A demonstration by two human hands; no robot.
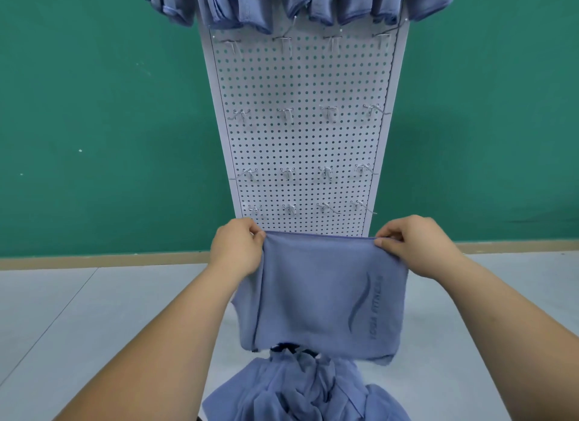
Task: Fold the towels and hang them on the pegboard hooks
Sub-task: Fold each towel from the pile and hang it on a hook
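Blue towel [322,295], soft short nap, folded into a rough rectangle with an embossed swoosh logo by its 3 o'clock edge. It's held up at 6 o'clock of the white perforated pegboard [300,138]. Left hand [238,248] pinches the top hem at 9 o'clock and right hand [413,245] pinches it at 3 o'clock, fingers curled. Crumpled towel pile [300,392] at 6 o'clock. Bare wire hooks [285,113] in rows. Hung towels [313,4] at 12 o'clock. Matte green wall [94,107].
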